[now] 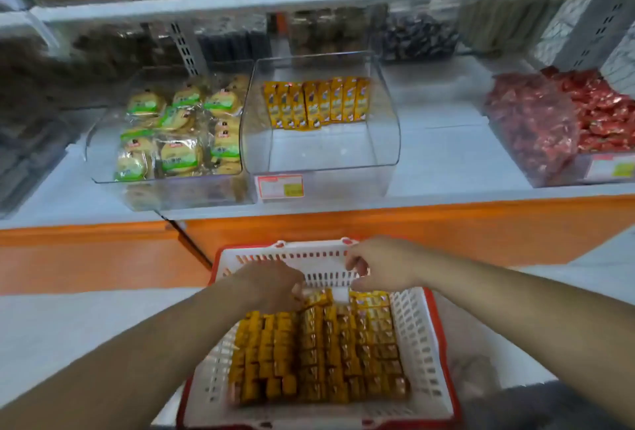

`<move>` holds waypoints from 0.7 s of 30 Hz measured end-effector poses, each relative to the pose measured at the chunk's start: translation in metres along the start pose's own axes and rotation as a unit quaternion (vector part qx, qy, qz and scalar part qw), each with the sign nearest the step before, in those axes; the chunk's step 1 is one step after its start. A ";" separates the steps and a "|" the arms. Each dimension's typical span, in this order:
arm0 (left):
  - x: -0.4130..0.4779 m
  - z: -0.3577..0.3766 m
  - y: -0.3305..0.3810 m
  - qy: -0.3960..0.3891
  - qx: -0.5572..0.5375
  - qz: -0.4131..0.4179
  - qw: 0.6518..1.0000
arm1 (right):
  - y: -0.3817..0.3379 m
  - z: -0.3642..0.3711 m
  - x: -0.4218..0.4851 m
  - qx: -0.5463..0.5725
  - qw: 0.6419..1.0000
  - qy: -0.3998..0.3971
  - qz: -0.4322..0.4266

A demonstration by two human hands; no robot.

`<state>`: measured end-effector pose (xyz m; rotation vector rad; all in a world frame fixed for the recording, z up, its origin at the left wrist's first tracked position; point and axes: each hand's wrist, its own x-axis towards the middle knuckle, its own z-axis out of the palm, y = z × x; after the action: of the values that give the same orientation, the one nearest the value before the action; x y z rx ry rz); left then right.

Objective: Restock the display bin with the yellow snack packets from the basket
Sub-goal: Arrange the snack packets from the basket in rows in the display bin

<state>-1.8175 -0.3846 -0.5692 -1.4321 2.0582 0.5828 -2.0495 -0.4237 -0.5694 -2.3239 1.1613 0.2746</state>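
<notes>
L hand pinches packet; price tag illegible.

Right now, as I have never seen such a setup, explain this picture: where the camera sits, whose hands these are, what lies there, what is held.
No machine here: a person wears one camera on the head, looking forward and down at their own hands. Below is a white basket with a red rim, packed with yellow snack packets. On the shelf stands the clear display bin, holding just one row of the same packets at its back. Left of it is a bin of green-labelled biscuits; to the right, red-wrapped snacks. The left hand curls onto the far packets, the right hand curls just above; blur hides whether either grips.
</notes>
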 end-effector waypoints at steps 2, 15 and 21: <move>0.027 0.035 -0.006 0.008 -0.032 -0.016 0.999 | 0.009 0.047 0.022 0.003 0.999 -0.044 0.024; 0.129 0.181 -0.008 0.165 -0.192 -0.096 0.963 | 0.034 0.238 0.117 0.160 0.974 -0.001 0.158; 0.167 0.182 -0.014 0.159 -0.152 -0.039 0.975 | 0.050 0.254 0.124 0.169 0.972 0.039 0.162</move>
<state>-1.8139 -0.3908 -0.8163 -1.8785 2.2115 0.6960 -2.0003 -0.3972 -0.8515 -1.8632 1.4992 0.0895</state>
